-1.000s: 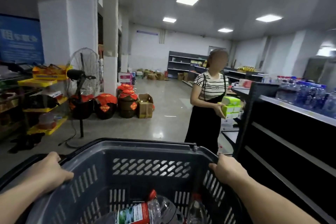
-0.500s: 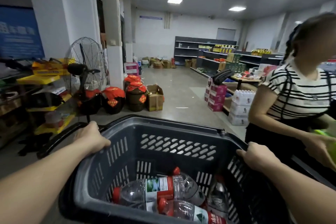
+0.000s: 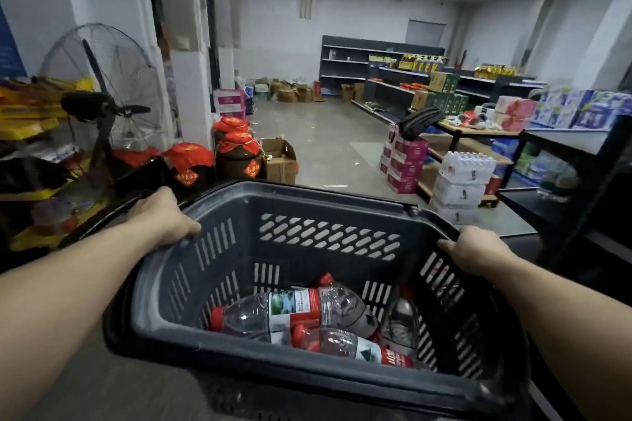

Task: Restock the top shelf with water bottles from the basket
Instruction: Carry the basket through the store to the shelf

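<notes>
A dark grey plastic basket (image 3: 328,243) is held out in front of the body. Its walls are pierced with rows of slanted and straight slots, and its rim is thick and rounded, with a dull, a little dusty surface. The left hand (image 3: 164,219) is closed over the left rim, with the fingers curled inside the wall. The right hand (image 3: 478,249) is closed over the right rim in the same manner.

On the bottom of the basket several water bottles (image 3: 290,311) are seen. They are made of clear, ribbed plastic, with red caps and red, white and green labels. Most are lying on their sides, one over the other; one bottle near the right wall is standing more upright. The exact number cannot be told.

To the left, a standing fan (image 3: 102,85) with a round wire cage is placed, and beside it dark rounded jars (image 3: 239,154) covered with red cloth are set on the floor, next to an open cardboard box (image 3: 280,161). To the right, wrapped packs of bottled water (image 3: 461,181) are stacked near pink cartons (image 3: 405,161). A black metal shelf unit (image 3: 567,147) is seen at the right edge. Farther away, over a grey polished floor, dark shelves (image 3: 359,58) are stood against the white back wall.
</notes>
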Action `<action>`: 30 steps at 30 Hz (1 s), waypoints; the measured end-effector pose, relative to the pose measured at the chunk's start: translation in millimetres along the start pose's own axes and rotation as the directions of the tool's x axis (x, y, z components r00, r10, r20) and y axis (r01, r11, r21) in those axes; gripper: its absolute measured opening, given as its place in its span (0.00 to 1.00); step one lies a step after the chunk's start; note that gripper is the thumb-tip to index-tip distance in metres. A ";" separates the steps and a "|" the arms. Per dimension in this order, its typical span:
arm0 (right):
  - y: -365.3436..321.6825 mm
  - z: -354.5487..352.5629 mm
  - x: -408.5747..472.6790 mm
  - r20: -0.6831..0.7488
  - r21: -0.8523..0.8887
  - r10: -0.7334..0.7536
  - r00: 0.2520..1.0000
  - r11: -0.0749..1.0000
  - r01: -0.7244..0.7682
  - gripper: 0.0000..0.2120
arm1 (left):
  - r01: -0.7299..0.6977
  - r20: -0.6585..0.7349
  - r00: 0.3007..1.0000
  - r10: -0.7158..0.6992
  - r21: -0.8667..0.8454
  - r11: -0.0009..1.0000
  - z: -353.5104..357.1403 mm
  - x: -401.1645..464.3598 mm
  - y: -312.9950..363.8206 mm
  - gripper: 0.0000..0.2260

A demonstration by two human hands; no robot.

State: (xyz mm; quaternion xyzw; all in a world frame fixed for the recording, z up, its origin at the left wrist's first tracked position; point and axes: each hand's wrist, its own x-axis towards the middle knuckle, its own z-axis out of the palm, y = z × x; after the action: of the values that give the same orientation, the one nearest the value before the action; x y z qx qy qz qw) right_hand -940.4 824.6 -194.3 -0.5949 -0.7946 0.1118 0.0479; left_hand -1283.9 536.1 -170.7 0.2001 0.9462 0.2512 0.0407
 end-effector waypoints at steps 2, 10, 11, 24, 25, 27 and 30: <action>-7.9 1.0 31.4 -0.007 0.001 0.006 1.000 1.000 -0.006 0.19 | -0.023 -0.009 1.000 0.023 -0.011 1.000 14.8 36.3 22.4 0.23; -31.9 11.3 157.9 -0.067 0.026 0.175 0.982 0.984 -0.174 0.19 | -0.171 0.060 0.983 0.171 -0.017 0.985 85.4 197.0 111.0 0.24; -34.1 11.7 173.9 -0.072 0.037 0.208 0.975 0.978 -0.206 0.19 | -0.198 0.076 0.977 0.198 -0.008 0.980 94.3 220.0 125.3 0.24; -53.9 11.5 341.7 -0.144 0.108 0.467 0.872 0.884 -0.456 0.22 | -0.423 0.208 0.884 0.419 -0.025 0.906 213.8 437.2 300.2 0.28; -54.8 12.9 357.8 -0.143 0.106 0.482 0.864 0.876 -0.471 0.22 | -0.432 0.219 0.877 0.427 -0.028 0.902 224.6 451.5 313.5 0.28; -55.8 15.7 394.1 -0.139 0.114 0.513 0.847 0.858 -0.501 0.23 | -0.458 0.240 0.859 0.453 -0.038 0.888 247.1 481.9 343.5 0.25; -58.1 14.8 450.1 -0.139 0.126 0.552 0.822 0.834 -0.538 0.24 | -0.493 0.259 0.833 0.489 -0.055 0.868 277.6 528.6 394.6 0.18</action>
State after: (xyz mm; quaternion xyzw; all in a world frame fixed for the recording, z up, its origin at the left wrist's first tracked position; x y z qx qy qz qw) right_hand -1127.3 1237.6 -220.7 -0.8018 -0.5793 0.1021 0.1052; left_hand -1577.8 1187.8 -206.0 0.4681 0.8506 0.2176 0.0996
